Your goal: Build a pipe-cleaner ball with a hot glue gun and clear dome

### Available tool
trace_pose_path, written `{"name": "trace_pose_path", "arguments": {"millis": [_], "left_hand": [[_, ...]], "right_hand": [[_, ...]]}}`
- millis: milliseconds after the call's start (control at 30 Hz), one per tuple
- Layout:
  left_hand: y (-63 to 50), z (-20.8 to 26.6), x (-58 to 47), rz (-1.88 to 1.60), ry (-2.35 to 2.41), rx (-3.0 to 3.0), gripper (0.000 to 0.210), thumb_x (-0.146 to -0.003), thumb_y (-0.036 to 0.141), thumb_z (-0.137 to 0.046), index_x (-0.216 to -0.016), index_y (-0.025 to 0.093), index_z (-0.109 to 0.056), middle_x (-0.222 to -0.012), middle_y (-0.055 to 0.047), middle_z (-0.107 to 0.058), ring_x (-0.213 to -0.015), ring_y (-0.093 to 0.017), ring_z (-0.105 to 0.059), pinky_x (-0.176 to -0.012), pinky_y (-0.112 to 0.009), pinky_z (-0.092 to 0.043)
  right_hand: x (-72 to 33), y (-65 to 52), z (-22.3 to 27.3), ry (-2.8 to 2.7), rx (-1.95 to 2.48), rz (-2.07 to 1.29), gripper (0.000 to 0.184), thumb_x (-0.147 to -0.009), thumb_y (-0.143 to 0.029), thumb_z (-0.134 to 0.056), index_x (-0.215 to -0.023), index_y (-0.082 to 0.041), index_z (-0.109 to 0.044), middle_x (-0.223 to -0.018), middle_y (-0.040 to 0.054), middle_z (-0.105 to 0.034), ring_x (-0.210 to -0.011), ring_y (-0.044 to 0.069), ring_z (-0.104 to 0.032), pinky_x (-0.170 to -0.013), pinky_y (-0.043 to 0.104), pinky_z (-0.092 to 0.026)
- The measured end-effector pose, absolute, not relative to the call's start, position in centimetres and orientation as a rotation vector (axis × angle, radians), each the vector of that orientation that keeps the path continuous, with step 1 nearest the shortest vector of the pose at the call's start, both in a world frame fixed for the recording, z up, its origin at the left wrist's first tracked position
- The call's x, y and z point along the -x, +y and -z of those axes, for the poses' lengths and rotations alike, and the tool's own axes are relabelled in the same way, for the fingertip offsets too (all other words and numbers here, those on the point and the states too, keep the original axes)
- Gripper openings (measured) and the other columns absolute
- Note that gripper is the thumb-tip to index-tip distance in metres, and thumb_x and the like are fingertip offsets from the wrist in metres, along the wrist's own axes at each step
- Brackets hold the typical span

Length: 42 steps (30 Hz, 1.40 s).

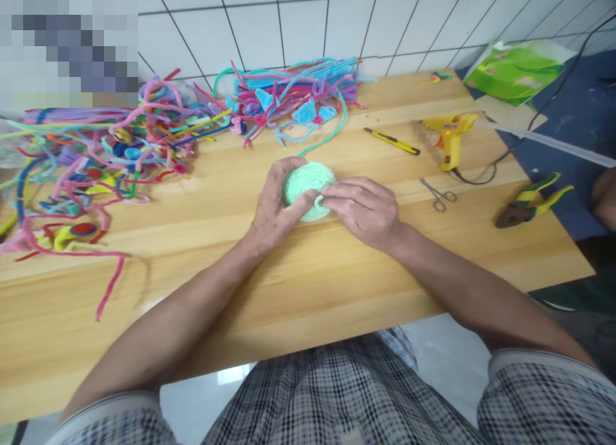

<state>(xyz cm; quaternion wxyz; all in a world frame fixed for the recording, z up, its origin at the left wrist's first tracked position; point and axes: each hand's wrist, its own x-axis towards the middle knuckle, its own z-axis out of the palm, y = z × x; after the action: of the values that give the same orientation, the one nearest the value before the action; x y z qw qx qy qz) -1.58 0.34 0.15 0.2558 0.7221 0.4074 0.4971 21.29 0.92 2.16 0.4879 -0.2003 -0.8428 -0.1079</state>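
Observation:
A round, mint-green coil of fuzzy pipe cleaner (308, 176) sits between my hands over the middle of the table. My left hand (279, 204) wraps round its left side, thumb pressed on the top face. With pinched fingertips, my right hand (363, 208) grips a short light-green end at the coil's right side. A teal-green pipe cleaner (342, 121) curves away behind the coil toward the pile at the back; whether it joins the coil is hidden. The coil's underside is out of sight.
Tangled, colourful pipe cleaners (96, 169) cover the left and back of the wooden table (231, 329). To the right lie a yellow utility knife (392, 141), a corded yellow glue gun (452, 140), small scissors (439, 196) and pliers (529, 201). A green package (514, 73) is beyond the right edge.

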Motion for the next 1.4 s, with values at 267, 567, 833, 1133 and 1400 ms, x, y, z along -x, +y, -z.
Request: {"name": "trace_pose_path", "arguments": {"millis": [267,567,833,1133,1400], "left_hand": [[0.93,-0.72,1.89,-1.373,1.107,-2.114,0.054,-0.107,0.066,-0.063,-0.143,0.026,-0.061,-0.138,-0.011,-0.067,-0.135,-0.029,-0.066,-0.120,-0.047,-0.055],[0.63,-0.50,1.69,-1.393,1.104,-2.107,0.054,-0.107,0.069,-0.061,-0.141,0.027,-0.058,-0.136,-0.010,-0.064,-0.133,-0.030,-0.064,-0.118,-0.049,-0.054],[0.48,-0.29,1.57,-1.422,1.124,-2.071,0.052,-0.107,0.067,-0.064,-0.142,0.029,-0.059,-0.136,-0.009,-0.064,-0.133,-0.030,-0.063,-0.118,-0.050,-0.054],[0.11,-0.10,1.03,-1.476,1.198,-1.935,0.056,-0.104,0.070,-0.067,-0.139,0.027,-0.062,-0.133,-0.009,-0.064,-0.129,-0.029,-0.064,-0.114,-0.049,-0.054],[0.15,-0.36,1.09,-1.416,1.156,-1.933,0.053,-0.106,0.067,-0.066,-0.142,0.029,-0.060,-0.137,-0.009,-0.063,-0.133,-0.030,-0.062,-0.118,-0.049,-0.051]], "right_hand": [[-21.20,0.92,-2.01,-2.065,0.534,0.262,0.020,-0.108,-0.014,-0.067,-0.114,-0.027,-0.081,-0.117,0.0015,-0.089,-0.106,0.019,-0.083,-0.094,0.035,-0.070],[-21.28,0.84,-1.64,-2.061,0.520,0.254,0.016,-0.107,-0.017,-0.071,-0.113,-0.028,-0.080,-0.114,0.0013,-0.087,-0.105,0.018,-0.082,-0.089,0.035,-0.069],[-21.48,0.76,-1.77,-2.096,0.526,0.229,0.021,-0.107,-0.015,-0.069,-0.117,-0.029,-0.080,-0.114,0.0008,-0.087,-0.105,0.018,-0.082,-0.090,0.035,-0.068],[-21.48,0.89,-1.89,-2.092,0.543,0.199,0.025,-0.105,-0.011,-0.068,-0.119,-0.029,-0.079,-0.118,0.0013,-0.088,-0.107,0.019,-0.084,-0.095,0.035,-0.069],[-21.58,0.98,-1.76,-2.078,0.578,0.166,0.024,-0.105,-0.011,-0.067,-0.116,-0.029,-0.079,-0.117,0.0019,-0.088,-0.106,0.019,-0.084,-0.092,0.036,-0.069]]}}
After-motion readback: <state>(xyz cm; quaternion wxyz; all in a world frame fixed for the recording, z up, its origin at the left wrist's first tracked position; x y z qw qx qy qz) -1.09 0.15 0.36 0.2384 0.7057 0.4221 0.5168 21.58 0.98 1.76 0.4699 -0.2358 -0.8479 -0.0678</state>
